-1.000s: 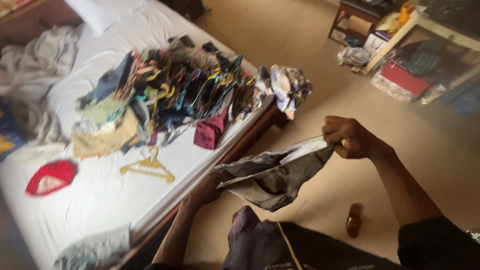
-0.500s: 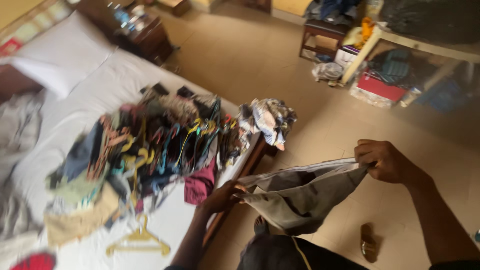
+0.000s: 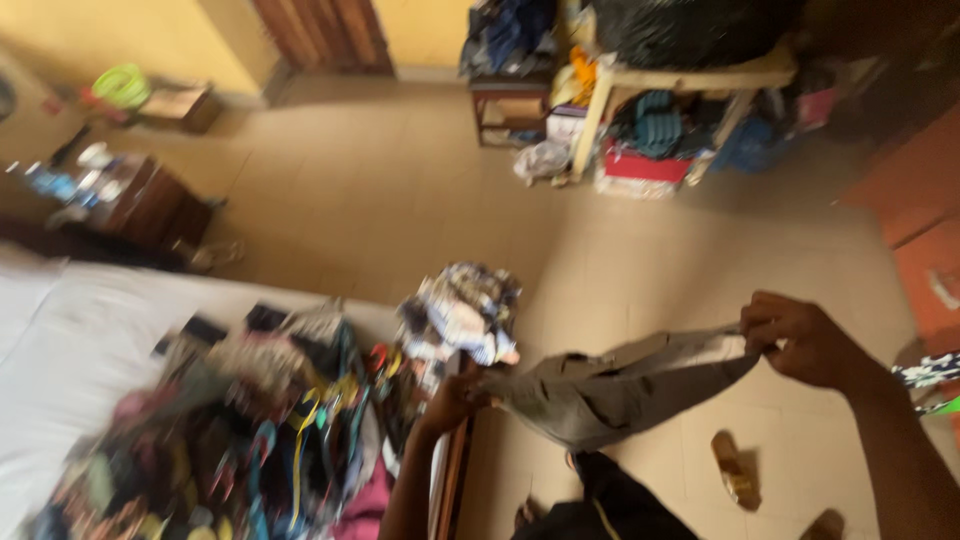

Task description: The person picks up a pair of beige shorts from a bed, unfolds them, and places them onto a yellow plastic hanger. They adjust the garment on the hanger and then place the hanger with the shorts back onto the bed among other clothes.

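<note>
The fingers of the right hand (image 3: 800, 340) are curled tight and pinch one end of a grey garment (image 3: 610, 392), gathering the cloth into the fist. The fingers of the left hand (image 3: 458, 398) are also folded closed on the opposite end of the same garment, though motion blur hides exactly how each finger lies. Between the two hands the grey garment hangs stretched almost level, sagging in a loose belly at its middle, held in the air above the tiled floor (image 3: 400, 200) and just beside the foot corner of the bed (image 3: 70, 340).

Taking the bed as the landmark: on its white sheet, just beside the left hand, lies a blurred heap of clothes on coloured plastic hangers (image 3: 250, 440). At the bed's corner nearest the garment sits a bundle of patterned cloth (image 3: 462, 312). On the floor beyond the bed's foot, below the right hand, lies a brown sandal (image 3: 735, 468), and the person's dark-clothed legs (image 3: 590, 510) show beneath the garment. Past the head end of the bed stands a dark wooden nightstand (image 3: 150, 205) with small items on top. Well apart from the bed, across the floor, a pale wooden table (image 3: 680, 80) bears a black bundle, with a red box (image 3: 640, 165) and folded cloth stored under it.
</note>
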